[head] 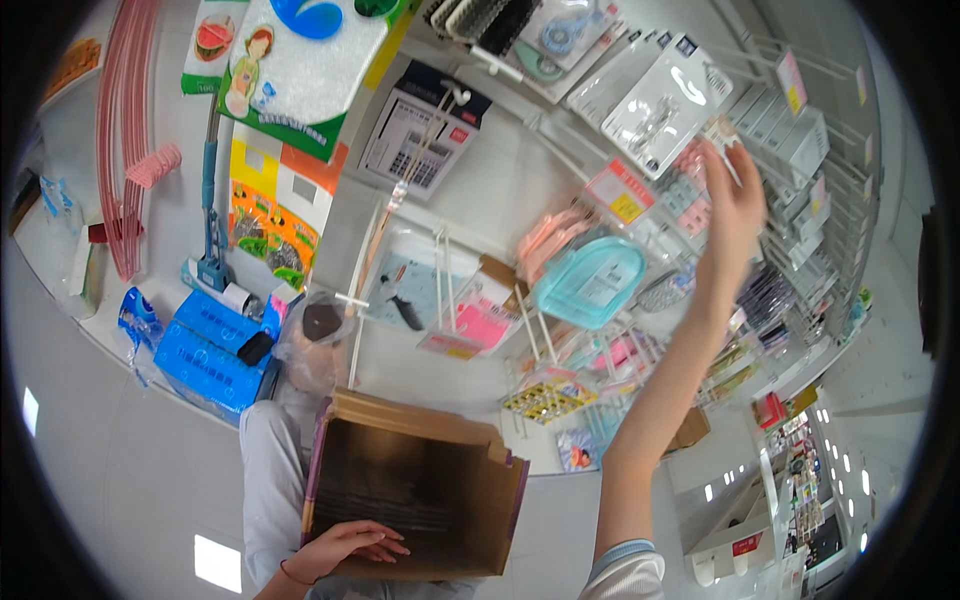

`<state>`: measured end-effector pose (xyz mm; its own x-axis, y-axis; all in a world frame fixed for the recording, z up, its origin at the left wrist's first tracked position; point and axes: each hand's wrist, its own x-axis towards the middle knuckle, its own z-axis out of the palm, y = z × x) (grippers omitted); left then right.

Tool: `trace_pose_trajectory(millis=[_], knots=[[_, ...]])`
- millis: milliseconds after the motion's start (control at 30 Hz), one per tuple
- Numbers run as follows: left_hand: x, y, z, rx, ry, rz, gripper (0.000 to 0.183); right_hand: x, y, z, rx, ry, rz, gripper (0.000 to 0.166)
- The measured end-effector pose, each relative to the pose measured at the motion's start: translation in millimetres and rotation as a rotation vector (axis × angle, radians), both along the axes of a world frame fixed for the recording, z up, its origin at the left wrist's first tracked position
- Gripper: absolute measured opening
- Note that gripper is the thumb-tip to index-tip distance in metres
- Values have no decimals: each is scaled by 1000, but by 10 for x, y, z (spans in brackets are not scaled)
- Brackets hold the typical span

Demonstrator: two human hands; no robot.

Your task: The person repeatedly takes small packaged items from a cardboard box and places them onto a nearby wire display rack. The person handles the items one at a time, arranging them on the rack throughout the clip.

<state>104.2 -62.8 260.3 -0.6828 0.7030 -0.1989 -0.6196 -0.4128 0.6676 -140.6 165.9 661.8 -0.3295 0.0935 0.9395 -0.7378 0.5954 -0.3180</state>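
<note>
A cardboard box [420,416] with its top opening towards me stands at my knees, its inside dark. My left hand [352,547] lies over the box's near left rim, fingers loosely spread inside, holding nothing visible. Up at the right, my right hand [735,187] reaches to the hanging racks. Its fingertips are at a small packaged card [721,133], beside small pink and grey packs [686,199]; whether they grip it is unclear. Just left of that hand hang a clear blister pack [667,105] and a red-and-yellow price tag [620,192].
Wire hooks carry a turquoise plastic case [592,281], a boxed calculator [424,135], a black comb [401,304] and hairbrushes [484,22]. On the low shelf at left sit a blue carton [214,349] and a mop [210,225]. Boxed goods [787,135] hang beyond my right hand.
</note>
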Motion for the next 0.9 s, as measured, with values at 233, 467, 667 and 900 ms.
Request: trace_pose_trajectory(millis=[233, 467, 667, 900], knots=[[62, -47, 370, -35, 19, 83, 28, -1245, -5, 626, 83, -253, -718, 144], [148, -71, 265, -28, 63, 125, 31, -1245, -171, 693, 63, -386, -779, 144], [122, -27, 158, -16, 45, 85, 31, -1223, -82, 684, 43, -382, -738, 141], [137, -18, 265, -99, 103, 151, 32, -1273, -33, 563, 31, -396, -701, 141]])
